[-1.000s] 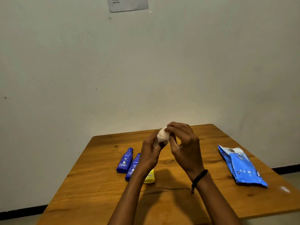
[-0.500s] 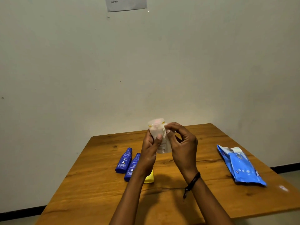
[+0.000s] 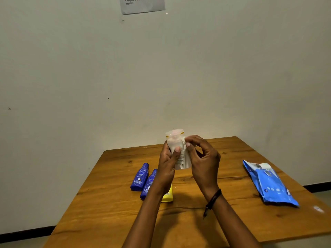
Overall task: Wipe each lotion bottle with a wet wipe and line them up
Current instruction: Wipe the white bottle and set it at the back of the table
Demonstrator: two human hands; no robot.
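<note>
My left hand grips a white lotion bottle with a yellow band, held upright above the table. My right hand pinches a small white wet wipe against the bottle's upper right side. Two dark blue lotion bottles lie side by side on the table to the left. A yellow bottle lies beside them, mostly hidden behind my left wrist.
A blue wet-wipe pack lies on the right part of the wooden table. The table stands against a pale wall with a printed sheet taped high up. Floor shows past the table's left and right edges.
The hands had the bottle bunched between them a second ago. Now the bottle stands upright in my left hand and my right fingers have moved to its upper right edge.
</note>
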